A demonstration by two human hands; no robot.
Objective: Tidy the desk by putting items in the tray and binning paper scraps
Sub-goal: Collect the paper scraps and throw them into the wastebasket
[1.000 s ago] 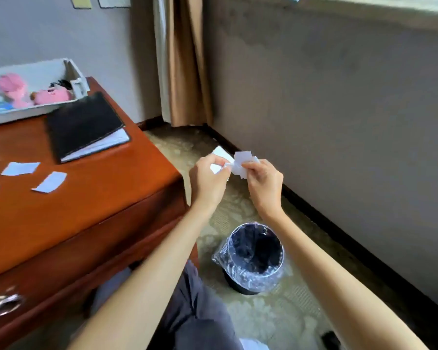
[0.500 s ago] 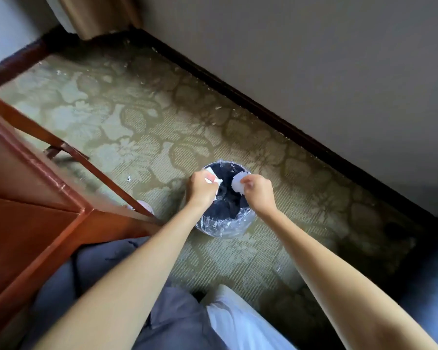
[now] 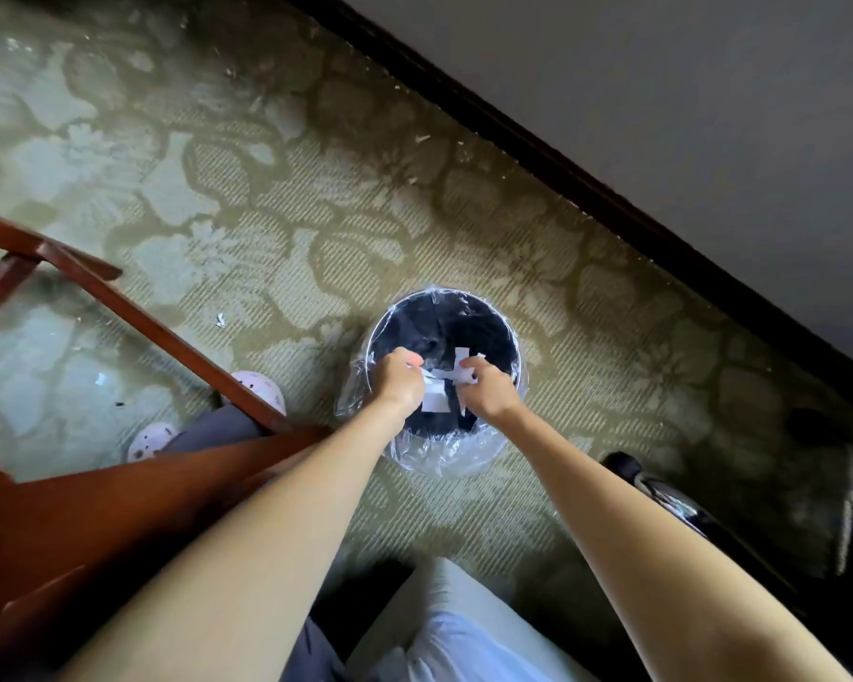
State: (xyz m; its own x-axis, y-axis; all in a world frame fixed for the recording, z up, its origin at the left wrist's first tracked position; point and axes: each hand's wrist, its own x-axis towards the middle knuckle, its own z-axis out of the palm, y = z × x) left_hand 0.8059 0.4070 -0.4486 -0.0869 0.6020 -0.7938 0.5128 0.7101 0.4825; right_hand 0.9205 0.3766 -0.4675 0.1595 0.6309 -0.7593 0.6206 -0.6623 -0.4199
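- Two hands, lowered since half a second ago, now sit just above the bin's mouth; the view has tilted further down.
- Left hand (image 3: 399,383): fingers curled together, pinching white paper scraps (image 3: 437,393) at their tips.
- Right hand (image 3: 488,388): fingertips closed on the same scraps, which spread between both sets of fingers, flat and ragged-edged.
- Bin (image 3: 508,332): round, dark, lined with crinkled clear plastic, directly beneath the fingers.
- Carpet (image 3: 267,199): ribbed, olive, floral pattern.
- Desk (image 3: 119,494): polished reddish wood, left of the fingers.
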